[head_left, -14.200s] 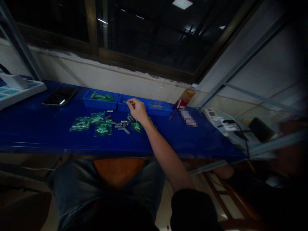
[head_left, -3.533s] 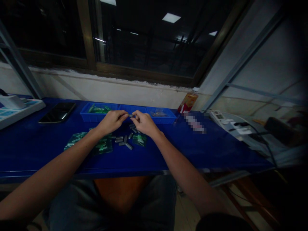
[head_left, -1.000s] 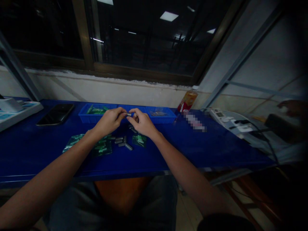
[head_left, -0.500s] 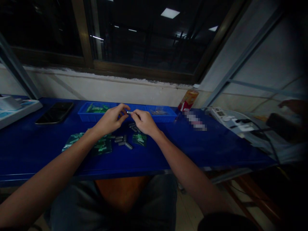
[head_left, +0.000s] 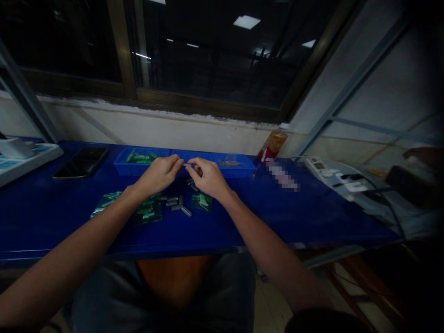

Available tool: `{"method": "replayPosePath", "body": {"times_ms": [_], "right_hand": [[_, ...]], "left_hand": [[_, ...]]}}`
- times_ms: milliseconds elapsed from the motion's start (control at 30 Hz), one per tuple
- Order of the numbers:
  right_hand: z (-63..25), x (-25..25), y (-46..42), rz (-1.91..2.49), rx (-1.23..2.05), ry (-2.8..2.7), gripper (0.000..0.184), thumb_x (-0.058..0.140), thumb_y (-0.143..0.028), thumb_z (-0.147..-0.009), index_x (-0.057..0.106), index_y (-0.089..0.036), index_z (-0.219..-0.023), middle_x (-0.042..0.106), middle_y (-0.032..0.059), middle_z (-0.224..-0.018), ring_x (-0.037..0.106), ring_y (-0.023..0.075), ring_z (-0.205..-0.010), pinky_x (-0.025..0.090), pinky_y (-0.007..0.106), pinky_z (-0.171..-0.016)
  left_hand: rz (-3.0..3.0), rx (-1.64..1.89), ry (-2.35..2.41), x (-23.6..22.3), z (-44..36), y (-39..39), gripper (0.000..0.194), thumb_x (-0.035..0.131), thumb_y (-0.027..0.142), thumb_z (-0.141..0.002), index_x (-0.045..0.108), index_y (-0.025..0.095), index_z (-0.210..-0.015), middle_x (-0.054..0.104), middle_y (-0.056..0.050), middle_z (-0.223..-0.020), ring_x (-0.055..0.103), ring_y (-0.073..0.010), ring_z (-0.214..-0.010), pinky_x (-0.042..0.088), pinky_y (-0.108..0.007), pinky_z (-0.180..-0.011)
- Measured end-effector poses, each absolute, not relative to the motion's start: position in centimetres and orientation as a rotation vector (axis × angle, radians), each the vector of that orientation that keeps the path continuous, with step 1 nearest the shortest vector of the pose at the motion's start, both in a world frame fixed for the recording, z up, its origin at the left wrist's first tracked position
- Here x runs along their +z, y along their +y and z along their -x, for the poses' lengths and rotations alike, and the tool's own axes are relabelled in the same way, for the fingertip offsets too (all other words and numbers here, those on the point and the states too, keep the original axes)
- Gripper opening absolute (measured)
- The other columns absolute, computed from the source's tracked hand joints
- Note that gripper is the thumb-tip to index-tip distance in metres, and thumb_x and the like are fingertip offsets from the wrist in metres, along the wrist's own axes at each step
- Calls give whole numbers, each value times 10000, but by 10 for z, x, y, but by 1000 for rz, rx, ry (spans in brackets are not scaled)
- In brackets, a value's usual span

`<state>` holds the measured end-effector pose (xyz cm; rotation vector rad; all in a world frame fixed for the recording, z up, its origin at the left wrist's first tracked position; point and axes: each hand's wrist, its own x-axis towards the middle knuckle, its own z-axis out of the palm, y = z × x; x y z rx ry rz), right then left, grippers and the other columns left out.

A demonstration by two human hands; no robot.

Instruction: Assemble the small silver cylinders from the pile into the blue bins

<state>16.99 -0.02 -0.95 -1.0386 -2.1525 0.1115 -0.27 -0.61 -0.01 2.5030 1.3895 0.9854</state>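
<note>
Between my two hands, above the table, is a small silvery metal cylinder [head_left: 188, 165]. My left hand [head_left: 160, 172] pinches its left end with thumb and fingertips, while my right hand [head_left: 207, 176] grips the other end, index finger curled over it. Below the hands lie several similar loose metal cylinders [head_left: 186, 211] on the blue table [head_left: 222, 229]. Beside them are a small clear bag with green pieces [head_left: 201, 202] and a larger bag of green parts [head_left: 147, 212], partly covered by my left forearm. Another bag [head_left: 106, 202] sits left of that forearm.
Behind the hands stands a row of blue trays: the left tray [head_left: 121, 169] holds green parts, the right tray [head_left: 244, 172] small clear-bagged pieces. A drink bottle [head_left: 272, 144], a phone [head_left: 80, 163] and power strips [head_left: 328, 173] are around. A person's hand [head_left: 419, 152] shows far right.
My left hand's fingers have closed on the left end of the metal cylinder, which my right hand held. The right fingers have shifted along it. The view has moved very slightly.
</note>
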Motion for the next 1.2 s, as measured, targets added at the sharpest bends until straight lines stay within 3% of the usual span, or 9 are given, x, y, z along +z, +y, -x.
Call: {"method": "replayPosePath", "body": {"times_ms": [167,300,433,600,800,900,1033,1200], "right_hand": [[-170,-9,1,1032,110,-2132,289,372,-326,-895,614,-170,-876,624,22,-749,542,115,-674,359,232,-632],[-170,-8,0,1028,134,-2162,322,351,-330,-905,624,-163,-877,643,27,-762,570,121,-706,371,232,-651],[-171,-7,-3,1096,154,-2203,378,374,-380,-893,555,-158,-1138,661,41,-779,599,157,-737,409,265,-678],[-168,-6,-4,1111,88,-2246,399,317,-332,-910,522,-161,-1207,641,96,-1070,594,199,-970,421,309,-808],[-167,-6,-5,1248,-49,-2343,436,230,-361,-934,618,-163,-955,679,79,-812,628,185,-757,377,267,-654],[-168,-7,-4,1288,-111,-2337,464,200,-361,-938,613,-162,-870,667,74,-764,618,174,-717,344,261,-625],[-168,-8,-2,1305,-104,-2330,478,185,-373,-939,610,-167,-865,661,66,-758,606,158,-704,326,259,-623],[-167,-8,-4,1272,-11,-2349,459,215,-410,-932,610,-176,-953,655,53,-756,589,147,-698,324,248,-613]], "left_hand": [[-2463,1090,1280,-1,3,-6,302,447,330,-846,504,155,-1086,645,-50,-850,598,-156,-750,431,-241,-634],[-2485,1076,1301,0,3,-6,250,414,308,-859,542,156,-1011,640,-38,-797,590,-155,-711,417,-246,-632],[-2475,1058,1306,2,3,-7,278,351,326,-885,558,151,-950,626,-32,-753,581,-151,-676,414,-252,-632],[-2468,989,1307,1,2,-7,289,332,332,-892,556,150,-896,620,-33,-718,588,-154,-660,417,-253,-624],[-2483,955,1339,1,1,-8,323,311,354,-899,558,152,-847,623,-37,-719,595,-166,-677,422,-264,-641],[-2497,983,1319,0,1,-8,297,350,350,-889,557,148,-956,627,-34,-740,593,-162,-672,416,-256,-620],[-2497,1033,1289,-2,1,-7,287,393,314,-876,526,150,-1071,627,-27,-737,592,-151,-656,410,-238,-594],[-2487,1056,1301,-3,0,-6,257,386,284,-875,547,153,-1026,634,-28,-739,603,-152,-673,416,-235,-609]]}}
